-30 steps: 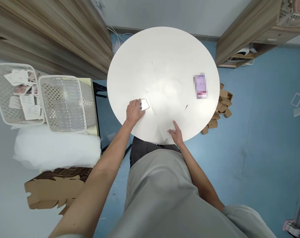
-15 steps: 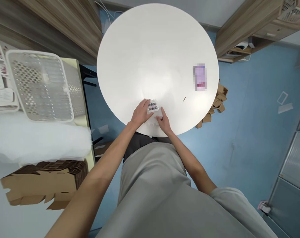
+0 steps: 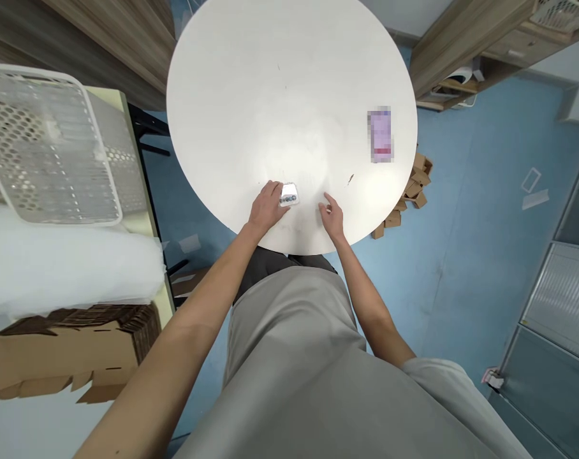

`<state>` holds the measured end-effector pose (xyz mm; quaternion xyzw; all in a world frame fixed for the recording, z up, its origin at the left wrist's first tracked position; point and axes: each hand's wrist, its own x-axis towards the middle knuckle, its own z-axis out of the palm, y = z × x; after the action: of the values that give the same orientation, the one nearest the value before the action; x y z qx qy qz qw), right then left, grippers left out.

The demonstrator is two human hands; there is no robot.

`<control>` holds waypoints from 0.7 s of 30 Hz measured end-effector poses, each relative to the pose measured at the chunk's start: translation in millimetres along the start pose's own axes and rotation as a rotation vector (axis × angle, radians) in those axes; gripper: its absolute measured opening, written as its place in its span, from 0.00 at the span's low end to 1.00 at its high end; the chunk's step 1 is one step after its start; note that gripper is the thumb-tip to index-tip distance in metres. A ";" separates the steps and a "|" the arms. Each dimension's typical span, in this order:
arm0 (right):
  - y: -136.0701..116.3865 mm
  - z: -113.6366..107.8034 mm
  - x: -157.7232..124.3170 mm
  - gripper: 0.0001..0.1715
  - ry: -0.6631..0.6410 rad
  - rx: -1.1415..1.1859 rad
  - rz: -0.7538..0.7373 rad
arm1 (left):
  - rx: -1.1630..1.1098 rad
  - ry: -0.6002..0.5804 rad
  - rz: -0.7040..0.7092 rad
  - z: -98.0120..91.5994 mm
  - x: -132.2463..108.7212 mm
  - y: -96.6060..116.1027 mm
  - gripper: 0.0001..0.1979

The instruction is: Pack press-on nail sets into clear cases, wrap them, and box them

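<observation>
A small clear plastic case [image 3: 289,194] lies at the near part of the round white table [image 3: 251,76]. Small dark round pieces show in a row inside it, and a bright glare covers its far half. My left hand [image 3: 266,207] grips the case by its left side, fingers over the far edge and thumb along the near edge. To the right of the case and apart from it, my right hand [image 3: 332,215] hovers over or rests on the table, index finger stretched out and thumb apart. Nothing shows in it.
A purple, pixelated item [image 3: 381,134] lies on the table's right side. At my left, a side table bears a white plastic basket [image 3: 86,108], a white padded roll [image 3: 74,268] and flattened cardboard boxes [image 3: 69,357]. Small cardboard boxes [image 3: 416,182] sit on the floor at the right.
My right hand has moved right, away from the case. The case has a glare over its far row of dark pieces. The whole view has shifted a little.
</observation>
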<state>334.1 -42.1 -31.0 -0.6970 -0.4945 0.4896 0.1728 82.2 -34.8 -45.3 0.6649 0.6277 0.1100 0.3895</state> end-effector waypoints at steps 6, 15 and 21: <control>-14.1 6.7 -11.9 0.42 -0.050 -0.026 -0.175 | 0.016 -0.006 0.020 2.9 6.2 -0.3 0.38; -32.8 23.1 -25.8 0.35 -0.166 -0.262 -0.434 | 0.002 0.015 -0.013 4.4 12.6 3.1 0.40; -40.8 42.2 -32.8 0.35 -0.260 -0.415 -0.539 | -0.289 0.253 -0.229 -3.9 -5.1 14.1 0.25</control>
<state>275.8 -62.1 -4.1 -0.4937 -0.7673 0.4003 0.0861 89.4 -36.8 -31.7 0.5073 0.7208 0.2364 0.4089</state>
